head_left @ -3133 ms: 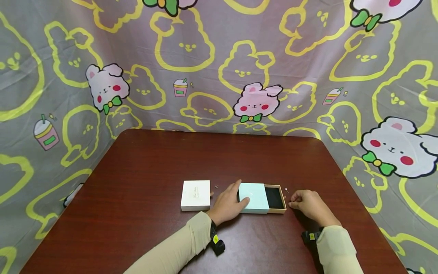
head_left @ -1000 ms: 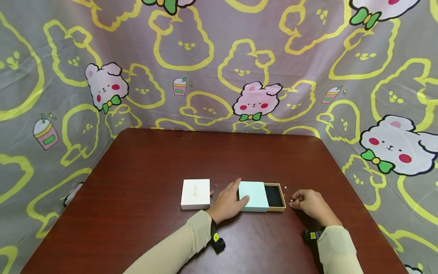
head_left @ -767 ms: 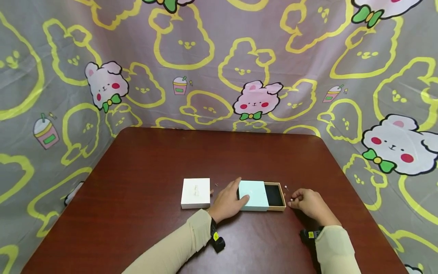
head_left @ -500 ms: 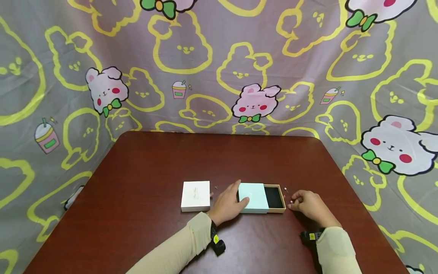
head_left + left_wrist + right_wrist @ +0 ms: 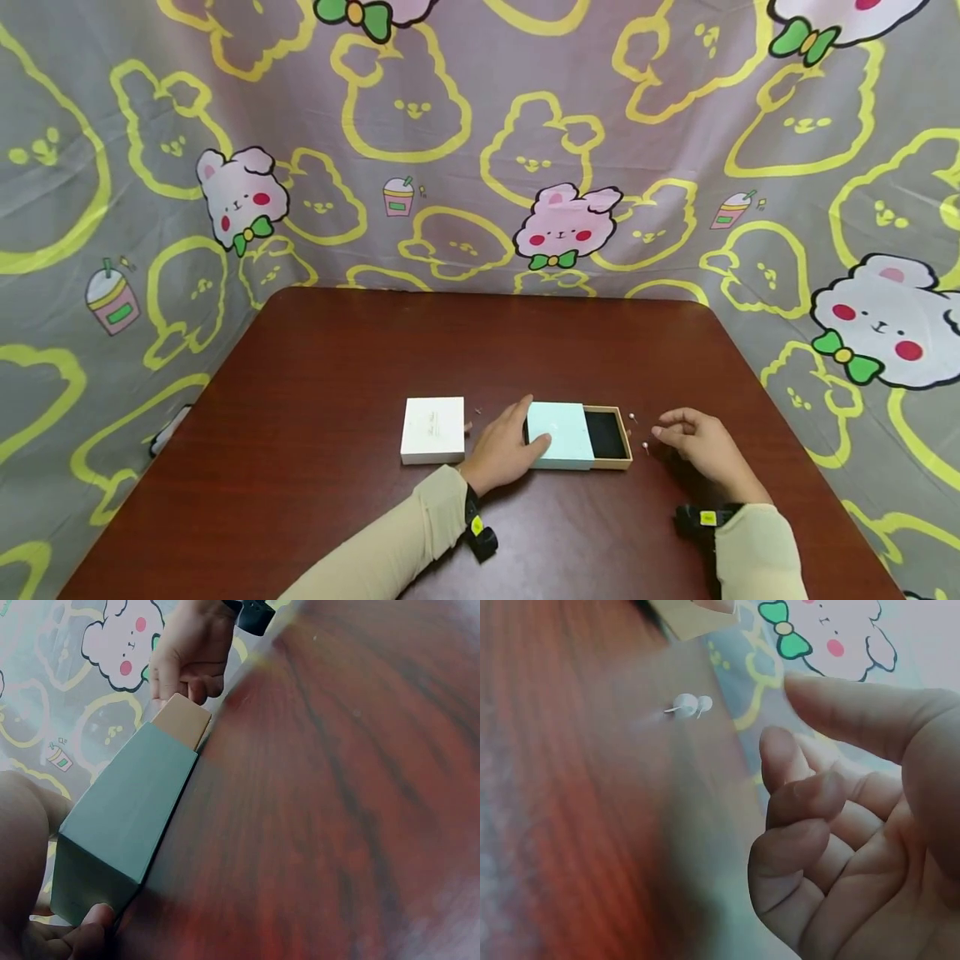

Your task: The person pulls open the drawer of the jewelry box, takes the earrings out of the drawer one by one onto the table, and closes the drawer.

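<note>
My left hand (image 5: 504,450) grips the left end of a pale blue drawer-style jewelry box (image 5: 558,435), thumb and fingers on opposite sides. The drawer (image 5: 628,457), lined with a black pad (image 5: 604,435), sticks out to the right. Beyond the drawer's end lie two pearl stud earrings, a farther pearl stud (image 5: 632,415) and a nearer pearl stud (image 5: 645,445). Just right of them hovers my right hand (image 5: 707,448), fingers loosely bent and holding nothing. In the right wrist view, the pearl studs (image 5: 684,705) lie on the tabletop, apart from the fingertips (image 5: 778,750).
A white box (image 5: 432,429) with gold lettering sits left of my left hand, a small tab at its right side. Near it lies a tiny metallic piece (image 5: 478,410). The brown table (image 5: 480,350) is enclosed by a patterned cloth (image 5: 450,100).
My right hand has let go of the nearer pearl stud and drawn back to the right, its fingers loosened. My left hand has stayed on the blue box.
</note>
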`<state>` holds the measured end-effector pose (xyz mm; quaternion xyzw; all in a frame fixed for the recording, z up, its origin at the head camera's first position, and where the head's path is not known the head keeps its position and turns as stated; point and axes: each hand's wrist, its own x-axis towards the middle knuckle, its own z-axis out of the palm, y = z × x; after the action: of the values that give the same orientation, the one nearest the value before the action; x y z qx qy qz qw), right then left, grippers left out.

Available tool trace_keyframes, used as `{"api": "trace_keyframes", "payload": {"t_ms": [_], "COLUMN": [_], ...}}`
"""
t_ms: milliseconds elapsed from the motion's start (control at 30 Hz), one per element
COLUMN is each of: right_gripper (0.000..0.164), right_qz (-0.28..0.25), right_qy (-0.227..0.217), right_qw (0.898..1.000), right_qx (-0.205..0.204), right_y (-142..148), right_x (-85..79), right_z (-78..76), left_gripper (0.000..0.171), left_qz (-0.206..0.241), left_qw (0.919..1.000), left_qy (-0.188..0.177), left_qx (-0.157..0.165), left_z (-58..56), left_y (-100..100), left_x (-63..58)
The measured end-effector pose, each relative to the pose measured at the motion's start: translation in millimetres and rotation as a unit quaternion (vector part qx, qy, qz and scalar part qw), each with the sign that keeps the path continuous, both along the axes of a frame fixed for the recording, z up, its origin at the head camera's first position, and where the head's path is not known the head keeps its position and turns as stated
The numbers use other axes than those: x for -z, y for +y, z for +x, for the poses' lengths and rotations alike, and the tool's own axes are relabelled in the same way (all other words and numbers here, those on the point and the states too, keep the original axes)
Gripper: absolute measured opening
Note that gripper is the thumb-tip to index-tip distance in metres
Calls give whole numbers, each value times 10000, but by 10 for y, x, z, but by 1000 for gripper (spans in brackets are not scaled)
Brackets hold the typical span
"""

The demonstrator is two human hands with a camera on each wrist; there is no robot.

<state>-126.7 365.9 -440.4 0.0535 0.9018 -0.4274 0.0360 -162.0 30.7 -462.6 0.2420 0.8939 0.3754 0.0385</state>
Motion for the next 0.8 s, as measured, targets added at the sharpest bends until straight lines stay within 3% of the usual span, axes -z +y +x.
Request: {"api": "trace_keyframes", "payload": {"t_ms": [300, 633, 800], "right_gripper": [35, 37, 38], "right_qz": [-299, -1075, -1187], "right_qy": [147, -106, -160], "right_qw": [9992, 9935, 9921], "right_qx": [-243, -351, -374], "right_y": [-126, -194, -198], "right_x": [-137, -5, 52], "right_z": [-162, -185, -191], "left_gripper": [73, 73, 74], "left_qz": [-23, -51, -69], "left_qw": [10000, 10000, 10000], "left_qy": [12, -36, -20], "left_qx": [-52, -34, -40], "left_z": [-41, -13, -14], "left_y": [-6, -2, -8], "left_x": [-6, -6, 25]}}
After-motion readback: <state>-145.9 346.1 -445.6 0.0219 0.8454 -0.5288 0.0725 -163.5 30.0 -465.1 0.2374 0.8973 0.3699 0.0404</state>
